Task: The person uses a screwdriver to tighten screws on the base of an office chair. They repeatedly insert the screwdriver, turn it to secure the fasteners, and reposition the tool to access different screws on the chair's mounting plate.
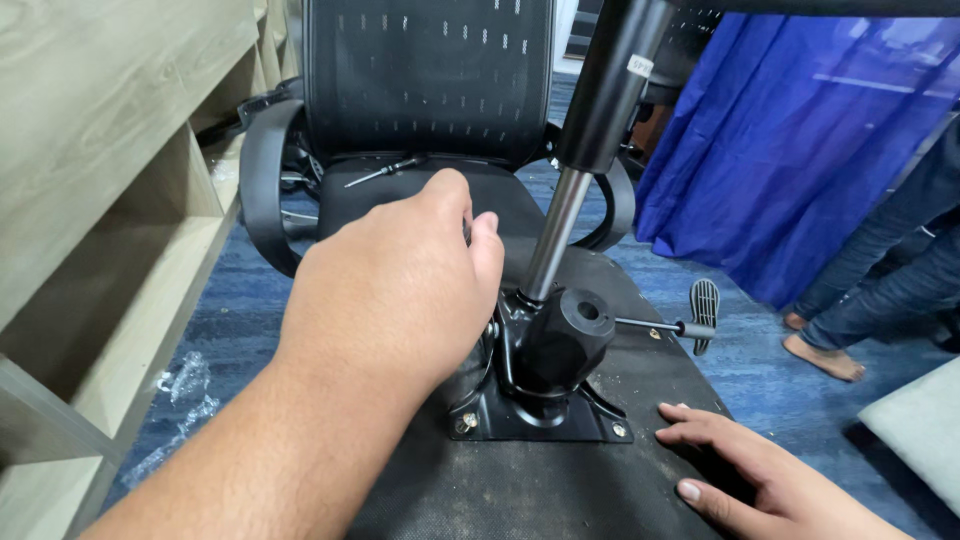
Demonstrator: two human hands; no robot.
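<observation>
Left hand (400, 290), fingers curled at the tilt mechanism (545, 365) at centre, grip hidden; right hand (770, 480), spread flat at five o'clock, steadies the upturned seat (560, 490)—the gas cylinder (590, 130) could topple if released.

Glossy black metal mechanism plate (540, 415), shiny steel gas cylinder (556, 235), dusty matt seat underside (520, 490).

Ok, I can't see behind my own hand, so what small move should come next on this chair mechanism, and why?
Probably draw the left hand back slightly to see the plate's hidden side. It covers the left of the black mechanism, whose near corner screws show. The right hand lies flat on the upturned seat, steadying it. A screwdriver lies on the other chair.
</observation>
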